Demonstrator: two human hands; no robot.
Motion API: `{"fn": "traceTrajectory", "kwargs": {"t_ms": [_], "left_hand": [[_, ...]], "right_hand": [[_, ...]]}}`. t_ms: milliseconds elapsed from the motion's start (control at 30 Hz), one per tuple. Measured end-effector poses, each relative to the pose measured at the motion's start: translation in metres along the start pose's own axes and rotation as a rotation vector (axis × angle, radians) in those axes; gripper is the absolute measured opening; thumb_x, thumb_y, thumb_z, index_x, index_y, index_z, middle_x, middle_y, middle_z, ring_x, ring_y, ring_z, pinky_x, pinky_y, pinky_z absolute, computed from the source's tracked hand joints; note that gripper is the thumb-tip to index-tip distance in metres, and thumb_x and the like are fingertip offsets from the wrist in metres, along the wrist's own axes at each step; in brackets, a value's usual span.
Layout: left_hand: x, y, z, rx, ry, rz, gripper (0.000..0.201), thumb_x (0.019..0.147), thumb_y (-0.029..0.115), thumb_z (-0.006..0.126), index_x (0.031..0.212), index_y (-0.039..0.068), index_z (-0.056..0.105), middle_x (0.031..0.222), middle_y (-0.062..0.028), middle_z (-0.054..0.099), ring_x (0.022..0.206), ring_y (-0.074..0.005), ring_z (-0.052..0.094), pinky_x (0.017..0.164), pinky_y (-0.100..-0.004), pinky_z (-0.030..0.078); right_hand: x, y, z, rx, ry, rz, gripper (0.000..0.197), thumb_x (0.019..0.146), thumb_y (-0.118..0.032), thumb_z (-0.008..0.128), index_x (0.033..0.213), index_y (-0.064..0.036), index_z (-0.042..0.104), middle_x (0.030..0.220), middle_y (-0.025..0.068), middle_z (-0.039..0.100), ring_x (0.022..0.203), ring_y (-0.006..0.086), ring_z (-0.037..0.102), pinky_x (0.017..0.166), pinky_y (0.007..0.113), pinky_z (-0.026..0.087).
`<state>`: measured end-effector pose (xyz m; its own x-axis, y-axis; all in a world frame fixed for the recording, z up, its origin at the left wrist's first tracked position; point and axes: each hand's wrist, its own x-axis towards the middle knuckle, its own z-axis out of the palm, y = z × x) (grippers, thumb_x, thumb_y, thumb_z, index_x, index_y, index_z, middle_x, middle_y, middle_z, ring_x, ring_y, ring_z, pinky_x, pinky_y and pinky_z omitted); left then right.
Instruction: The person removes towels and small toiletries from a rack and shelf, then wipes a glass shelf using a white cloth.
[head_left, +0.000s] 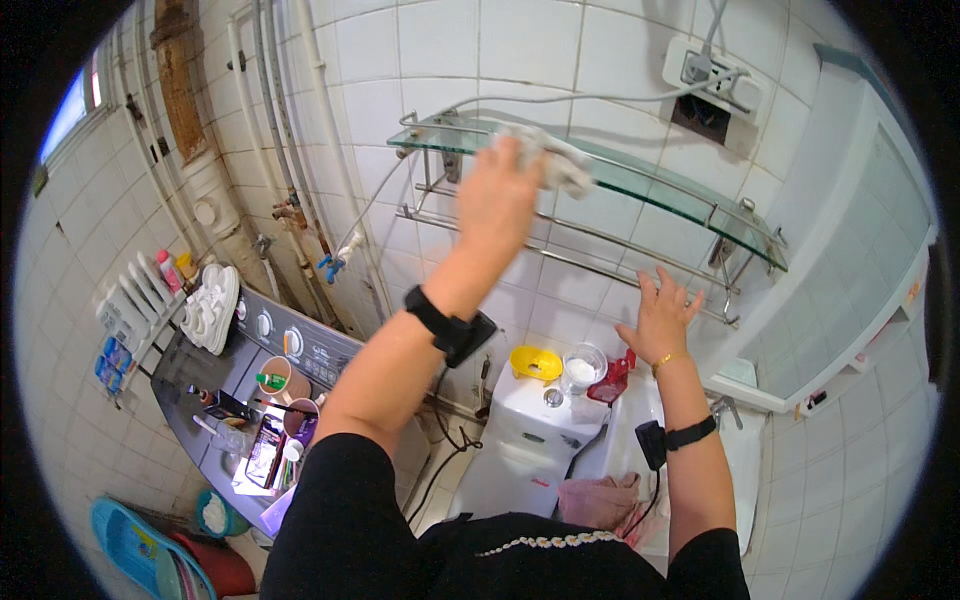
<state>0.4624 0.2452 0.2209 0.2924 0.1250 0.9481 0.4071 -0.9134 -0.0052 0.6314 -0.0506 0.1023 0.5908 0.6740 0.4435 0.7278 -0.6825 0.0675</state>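
My left hand (497, 200) is closed on a whitish cloth (560, 170), slightly smeared by motion, and presses it at the left half of a glass shelf (650, 187). The shelf is fixed to the tiled wall, with metal rails along its edge and a towel bar (590, 257) below it. Lower and to the right, my right hand (662, 325) is raised with its fingers spread and nothing in it. Its fingertips are close to the right part of the towel bar; whether they touch it I cannot tell.
Below stands a white toilet (525, 440) with a yellow dish (536, 363), a clear tub (583, 369) and a red bag (613, 378) on its tank. Left, a washing machine (210, 365) bears cups and bottles. A white cabinet (850, 240) hangs right; a cord (600, 97) crosses above the shelf.
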Motion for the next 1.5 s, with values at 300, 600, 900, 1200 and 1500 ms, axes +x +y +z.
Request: {"fn": "traceTrajectory", "kwargs": {"t_ms": [300,600,900,1200,1500], "left_hand": [[-0.02,-0.067,0.0,-0.134,0.117,0.058,0.051,0.103,0.008,0.078,0.148,0.029,0.09,0.144,-0.0108,0.077,0.112,-0.0346,0.081,0.087,-0.0484,0.069],[-0.015,-0.133,-0.005,0.123,0.149,-0.096,0.039,0.1,0.009,0.084,0.136,0.022,0.093,0.138,-0.0123,0.079,0.118,-0.0355,0.08,0.088,-0.0511,0.069],[-0.014,-0.212,-0.007,0.207,0.122,-0.169,0.025,0.101,0.018,0.088,0.125,0.019,0.094,0.138,-0.0124,0.079,0.117,-0.0372,0.079,0.088,-0.0535,0.068],[-0.013,-0.146,-0.008,-0.08,0.037,-0.047,0.027,0.106,0.011,0.076,0.126,0.019,0.093,0.138,-0.0114,0.077,0.119,-0.038,0.079,0.092,-0.0536,0.069],[0.003,-0.29,-0.014,0.158,-0.277,-0.388,0.027,0.106,0.013,0.075,0.122,0.021,0.095,0.132,-0.0149,0.077,0.115,-0.0407,0.08,0.093,-0.0563,0.069]], "right_hand": [[-0.001,-0.004,0.005,-0.013,-0.018,-0.004,0.117,0.081,-0.048,0.109,0.181,-0.0228,0.054,0.187,0.0169,0.049,0.166,0.0444,0.048,0.144,0.088,0.012],[0.008,-0.022,0.02,-0.069,0.0,0.032,0.118,0.08,-0.048,0.11,0.18,-0.0207,0.054,0.187,0.018,0.048,0.166,0.0448,0.048,0.144,0.086,0.012],[0.01,-0.032,0.018,-0.06,0.021,0.01,0.121,0.078,-0.051,0.111,0.179,-0.0199,0.051,0.187,0.0166,0.048,0.168,0.0452,0.047,0.144,0.087,0.012],[0.004,-0.038,0.017,-0.059,0.007,0.043,0.119,0.08,-0.045,0.111,0.181,-0.0213,0.052,0.187,0.0163,0.049,0.17,0.044,0.046,0.146,0.086,0.01],[0.013,-0.04,0.016,-0.052,-0.009,0.02,0.117,0.079,-0.044,0.109,0.179,-0.0186,0.054,0.185,0.0189,0.051,0.167,0.0463,0.048,0.145,0.087,0.011]]}}
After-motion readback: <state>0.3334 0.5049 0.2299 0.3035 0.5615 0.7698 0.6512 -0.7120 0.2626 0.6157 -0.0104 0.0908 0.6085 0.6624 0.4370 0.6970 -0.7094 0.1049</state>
